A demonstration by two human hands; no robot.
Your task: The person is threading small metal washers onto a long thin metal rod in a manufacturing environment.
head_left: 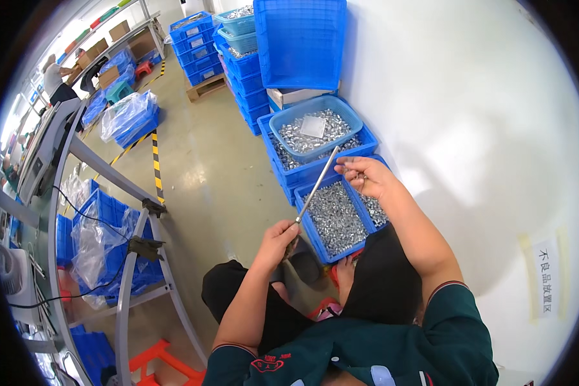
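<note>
My left hand (278, 240) is closed around the lower end of a long, thin silver metal rod (318, 185), which slants up and away to the right. Near the rod's upper tip is my right hand (365, 176), its fingers curled round some small metal parts; how many cannot be made out. Below both hands a blue bin (310, 235) is filled with small silver metal parts (336, 222). Beyond the rod's tip, a light blue basin (282, 121) of similar parts, with a clear flat piece (312, 127) on top, rests on a larger blue crate (286, 175).
A white wall (469, 116) runs along the right. Stacked blue crates (248, 87) stand at the back, one large crate (300, 45) upright. At left are a grey metal frame (123, 302) with a hanging cable and plastic-covered bins (106, 251). Another person (56, 80) is far left.
</note>
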